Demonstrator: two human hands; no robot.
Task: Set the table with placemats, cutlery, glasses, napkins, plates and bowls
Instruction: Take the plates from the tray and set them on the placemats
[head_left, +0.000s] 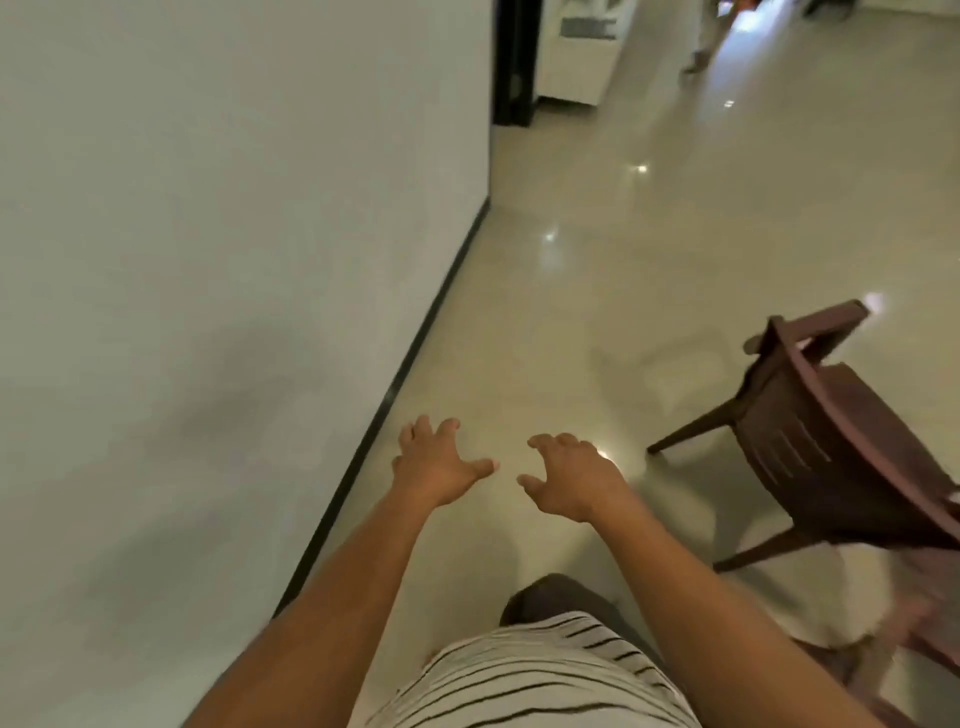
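Two bare arms reach forward over a glossy floor (597, 218), a wall (208, 260) at left. Left hand (434, 462) and right hand (571, 478) hang side by side, fingers loosely curled, holding nothing. No tableware shows; a chair (831, 431) stands right of the hands.

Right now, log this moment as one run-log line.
left hand: empty, fingers spread | right hand: empty, fingers loosely curled | brown chair: at right, on floor | wall: at left | tableware: none visible
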